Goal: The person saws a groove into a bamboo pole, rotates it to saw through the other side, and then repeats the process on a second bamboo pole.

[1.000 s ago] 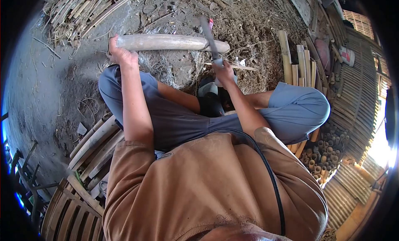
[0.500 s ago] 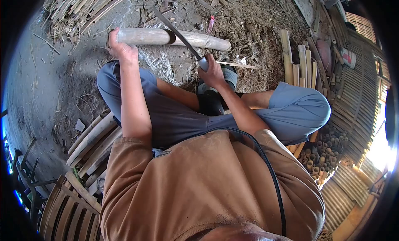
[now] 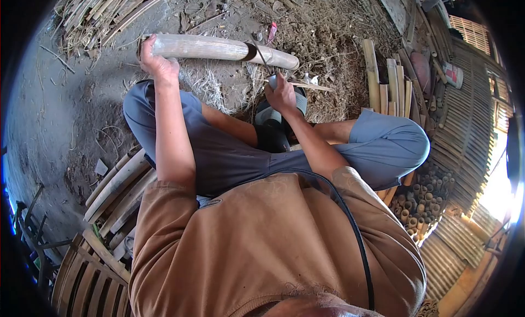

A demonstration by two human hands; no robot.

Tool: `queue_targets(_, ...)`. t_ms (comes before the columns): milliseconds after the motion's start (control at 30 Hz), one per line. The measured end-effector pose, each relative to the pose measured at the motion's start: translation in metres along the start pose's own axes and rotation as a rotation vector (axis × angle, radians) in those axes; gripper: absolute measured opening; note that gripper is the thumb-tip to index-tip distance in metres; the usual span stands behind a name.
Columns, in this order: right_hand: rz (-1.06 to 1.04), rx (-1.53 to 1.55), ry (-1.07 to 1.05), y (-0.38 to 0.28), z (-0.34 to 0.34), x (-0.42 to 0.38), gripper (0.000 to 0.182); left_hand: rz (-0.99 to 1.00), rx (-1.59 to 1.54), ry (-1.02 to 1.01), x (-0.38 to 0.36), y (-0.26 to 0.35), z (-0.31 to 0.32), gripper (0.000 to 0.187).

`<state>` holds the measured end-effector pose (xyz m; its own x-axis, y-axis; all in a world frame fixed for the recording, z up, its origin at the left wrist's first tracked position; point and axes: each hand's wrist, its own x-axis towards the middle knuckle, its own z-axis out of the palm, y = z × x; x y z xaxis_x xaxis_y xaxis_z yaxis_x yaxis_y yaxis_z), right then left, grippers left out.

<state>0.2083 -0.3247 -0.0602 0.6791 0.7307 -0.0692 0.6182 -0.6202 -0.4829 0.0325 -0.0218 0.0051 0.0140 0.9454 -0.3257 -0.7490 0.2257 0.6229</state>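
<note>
We sit cross-legged on the dirt floor [image 3: 65,125], our left hand [image 3: 157,63] wrapped around one end of a pale, smooth, round bamboo pole [image 3: 219,48] lying across the ground ahead of our knees. Our right hand [image 3: 281,94] is closed on the handle of a dark, slim blade [image 3: 260,56] that meets the pole near its far end. Dry fibrous shavings [image 3: 210,87] lie beneath, and split bamboo slats [image 3: 391,84] lean to the right.

Premises: an open-sided bamboo workshop with a bare dirt floor [image 3: 60,125]. Evidence: dry shavings [image 3: 328,38] littering the ground, split bamboo strips [image 3: 98,8] heaped, cut bamboo sections [image 3: 424,199] bundled, woven bamboo panels [image 3: 481,115] stacked alongside.
</note>
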Motion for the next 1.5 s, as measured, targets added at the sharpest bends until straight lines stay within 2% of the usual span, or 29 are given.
queue_targets(67, 0.036, -0.054, -0.088, -0.012, -0.009, -0.002, 0.054, -0.006, -0.007, 0.005, 0.0, 0.001, -0.005, 0.02)
queue_targets(100, -0.023, -0.051, -0.006, 0.012, 0.011, -0.004, 0.059, -0.008, -0.014, 0.006, 0.0, 0.001, -0.007, 0.02)
queue_targets(200, 0.22, -0.035, -0.074, 0.028, 0.01, 0.002, 0.062, 0.025, 0.018, -0.006, -0.003, -0.001, -0.007, 0.02)
queue_targets(333, 0.184, -0.123, -0.047, 0.014, 0.013, 0.002, 0.068, 0.003, 0.005, 0.004, 0.004, -0.002, -0.008, 0.021)
queue_targets(400, 0.191, 0.031, -0.16, -0.006, 0.004, 0.002, 0.06, 0.006, -0.019, -0.013, 0.003, -0.004, -0.005, 0.022)
queue_targets(467, 0.001, -0.018, -0.149, -0.033, -0.011, -0.006, 0.054, 0.009, -0.019, -0.03, 0.0, -0.003, -0.007, 0.024)
queue_targets(500, 0.018, -0.023, -0.166, -0.034, -0.012, -0.004, 0.045, -0.01, -0.019, -0.015, 0.0, -0.002, -0.009, 0.025)
queue_targets(533, 0.101, -0.044, -0.225, -0.03, -0.013, -0.003, 0.046, -0.015, -0.011, -0.02, 0.002, -0.002, -0.014, 0.025)
queue_targets(600, 0.233, -0.063, -0.15, 0.025, 0.019, 0.003, 0.05, -0.017, -0.02, -0.045, 0.009, -0.004, -0.018, 0.026)
queue_targets(667, 0.485, -0.139, -0.105, 0.062, 0.024, 0.01, 0.062, -0.007, -0.017, -0.083, 0.008, -0.004, -0.011, 0.028)
queue_targets(733, 0.492, -0.133, -0.138, 0.045, -0.004, 0.007, 0.065, -0.002, -0.014, -0.095, 0.001, -0.005, -0.001, 0.029)
queue_targets(800, 0.334, -0.06, -0.182, 0.022, -0.009, 0.008, 0.064, -0.03, -0.028, -0.105, -0.005, -0.004, 0.004, 0.031)
queue_targets(833, 0.236, -0.054, -0.279, -0.001, -0.017, 0.01, 0.061, -0.037, -0.025, -0.1, -0.007, -0.003, 0.005, 0.032)
queue_targets(867, 0.189, -0.01, -0.16, -0.014, -0.004, 0.007, 0.053, -0.038, -0.02, -0.1, -0.007, -0.002, 0.006, 0.032)
queue_targets(933, 0.019, 0.032, -0.148, -0.03, -0.008, 0.004, 0.051, -0.049, -0.016, -0.147, -0.004, -0.001, 0.0, 0.039)
queue_targets(1000, 0.054, -0.007, -0.143, -0.026, -0.013, 0.001, 0.053, -0.028, -0.013, -0.183, 0.003, -0.005, -0.014, 0.044)
queue_targets(1033, 0.09, -0.036, -0.074, 0.003, 0.009, 0.0, 0.056, -0.043, -0.004, -0.172, -0.001, -0.004, -0.013, 0.046)
queue_targets(1067, 0.192, -0.08, -0.059, 0.03, 0.024, 0.004, 0.059, -0.052, -0.002, -0.184, -0.003, -0.002, -0.01, 0.046)
queue_targets(1133, 0.526, 0.01, -0.103, 0.043, 0.01, 0.014, 0.063, -0.068, -0.015, -0.195, -0.006, -0.001, -0.006, 0.046)
queue_targets(1233, 0.41, -0.086, -0.07, 0.052, 0.009, 0.012, 0.063, -0.062, -0.033, -0.253, -0.005, -0.002, 0.002, 0.048)
queue_targets(1267, 0.392, -0.004, -0.117, 0.049, 0.02, 0.012, 0.063, -0.067, -0.033, -0.258, -0.007, -0.003, 0.002, 0.047)
queue_targets(1333, 0.21, -0.024, -0.069, 0.019, 0.022, 0.009, 0.061, -0.101, -0.07, -0.277, -0.001, -0.006, -0.005, 0.048)
queue_targets(1433, 0.097, 0.051, -0.174, -0.027, -0.012, 0.006, 0.061, -0.103, -0.095, -0.314, 0.001, -0.006, -0.013, 0.049)
queue_targets(1467, 0.056, 0.042, -0.073, -0.005, 0.006, 0.003, 0.06, -0.101, -0.099, -0.331, -0.001, -0.004, -0.014, 0.049)
queue_targets(1500, 0.175, 0.039, -0.09, 0.005, 0.009, 0.004, 0.059, -0.126, -0.095, -0.302, 0.003, -0.005, -0.019, 0.05)
